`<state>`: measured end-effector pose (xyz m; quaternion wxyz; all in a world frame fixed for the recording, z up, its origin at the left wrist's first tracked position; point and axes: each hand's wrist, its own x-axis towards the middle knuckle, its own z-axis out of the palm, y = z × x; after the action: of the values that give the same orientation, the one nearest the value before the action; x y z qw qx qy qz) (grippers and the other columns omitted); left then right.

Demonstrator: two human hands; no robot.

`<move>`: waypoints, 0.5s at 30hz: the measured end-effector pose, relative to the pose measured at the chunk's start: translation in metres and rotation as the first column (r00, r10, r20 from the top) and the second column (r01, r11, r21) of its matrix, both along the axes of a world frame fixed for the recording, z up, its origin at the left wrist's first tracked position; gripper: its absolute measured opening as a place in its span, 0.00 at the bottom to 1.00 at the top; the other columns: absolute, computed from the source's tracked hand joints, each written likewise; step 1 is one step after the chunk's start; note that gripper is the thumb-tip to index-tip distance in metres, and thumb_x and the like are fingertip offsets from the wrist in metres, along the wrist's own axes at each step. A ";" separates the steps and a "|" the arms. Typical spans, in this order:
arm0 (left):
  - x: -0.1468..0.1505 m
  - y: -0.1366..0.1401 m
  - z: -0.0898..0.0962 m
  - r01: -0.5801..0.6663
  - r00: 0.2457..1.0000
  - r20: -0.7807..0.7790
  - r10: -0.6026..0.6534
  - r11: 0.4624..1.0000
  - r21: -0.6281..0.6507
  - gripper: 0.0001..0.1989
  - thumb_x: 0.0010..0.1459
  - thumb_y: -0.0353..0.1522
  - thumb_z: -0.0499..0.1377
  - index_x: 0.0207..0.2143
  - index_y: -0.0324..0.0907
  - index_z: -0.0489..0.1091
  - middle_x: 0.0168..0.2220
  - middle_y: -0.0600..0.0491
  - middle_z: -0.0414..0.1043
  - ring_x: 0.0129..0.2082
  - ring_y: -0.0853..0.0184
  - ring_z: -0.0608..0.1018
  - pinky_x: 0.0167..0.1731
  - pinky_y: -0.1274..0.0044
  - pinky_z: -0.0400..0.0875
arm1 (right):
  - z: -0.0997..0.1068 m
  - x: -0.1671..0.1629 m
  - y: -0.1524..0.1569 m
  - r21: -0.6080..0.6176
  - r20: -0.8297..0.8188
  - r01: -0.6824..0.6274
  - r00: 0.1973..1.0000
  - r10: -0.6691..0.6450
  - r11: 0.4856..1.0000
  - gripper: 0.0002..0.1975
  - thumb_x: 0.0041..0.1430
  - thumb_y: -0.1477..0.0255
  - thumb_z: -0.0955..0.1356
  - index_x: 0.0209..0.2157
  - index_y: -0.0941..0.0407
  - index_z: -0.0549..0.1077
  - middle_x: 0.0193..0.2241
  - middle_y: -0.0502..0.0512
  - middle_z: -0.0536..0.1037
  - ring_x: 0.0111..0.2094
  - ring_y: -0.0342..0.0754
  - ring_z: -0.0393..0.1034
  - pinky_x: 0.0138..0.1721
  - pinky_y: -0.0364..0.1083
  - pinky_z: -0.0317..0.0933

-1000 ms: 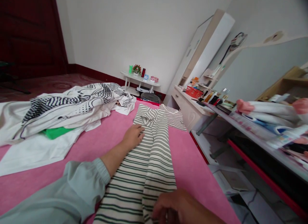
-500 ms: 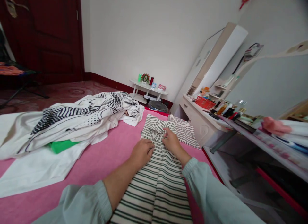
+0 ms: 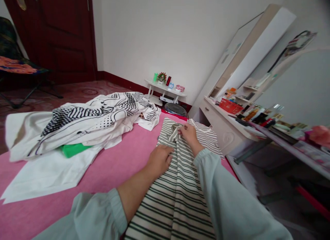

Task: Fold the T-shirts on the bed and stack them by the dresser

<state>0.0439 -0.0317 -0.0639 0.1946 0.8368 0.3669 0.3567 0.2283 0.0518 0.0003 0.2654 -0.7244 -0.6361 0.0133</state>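
cut off at the bottom edge: near end of the striped garment [image 3: 177, 195]. hard to make out: right hand's [image 3: 189, 134] fingertips, pinched on a loop of cloth at the far end (grip partly hidden behind the knuckles). left hand [image 3: 160, 160] loosely curled, resting on the left edge, apart from the right. compared with half a second ago, lifted into a taller loop there. spread lengthwise on the pink bed [image 3: 129, 157], right of crumpled clothes [image 3: 103, 119]; beyond, a dark red door [image 3: 67, 37].
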 end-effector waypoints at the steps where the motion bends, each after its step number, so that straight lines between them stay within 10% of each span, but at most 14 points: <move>1: 0.000 0.000 0.000 -0.005 1.000 0.004 0.005 1.000 -0.004 0.17 0.54 0.27 0.56 0.48 0.42 0.71 0.43 0.50 0.74 0.44 0.61 0.72 0.47 0.71 0.66 | -0.002 0.001 -0.004 0.005 -0.031 -0.016 0.999 0.016 1.000 0.15 0.55 0.74 0.62 0.44 0.59 0.72 0.35 0.57 0.79 0.35 0.47 0.73 0.35 0.43 0.63; 8: -0.002 0.001 -0.001 0.017 1.000 0.009 -0.018 1.000 0.010 0.18 0.55 0.29 0.56 0.49 0.40 0.71 0.45 0.48 0.75 0.46 0.61 0.73 0.49 0.70 0.66 | -0.008 -0.001 -0.104 0.014 -0.363 -0.248 0.901 0.236 0.969 0.13 0.50 0.72 0.66 0.39 0.58 0.73 0.32 0.53 0.77 0.31 0.44 0.70 0.35 0.44 0.63; 15: -0.004 0.000 0.002 0.096 0.995 0.023 -0.097 0.995 0.033 0.13 0.56 0.31 0.56 0.43 0.42 0.75 0.41 0.49 0.76 0.44 0.62 0.74 0.47 0.72 0.65 | -0.009 -0.035 -0.221 -0.320 -0.338 -0.342 0.912 0.231 0.883 0.09 0.53 0.67 0.67 0.25 0.57 0.72 0.17 0.45 0.66 0.20 0.40 0.58 0.21 0.40 0.49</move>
<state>0.0397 -0.0315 -0.0617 0.2027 0.8522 0.3178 0.3629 0.1935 -0.1693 -0.0089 0.2085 -0.6482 -0.6772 0.2790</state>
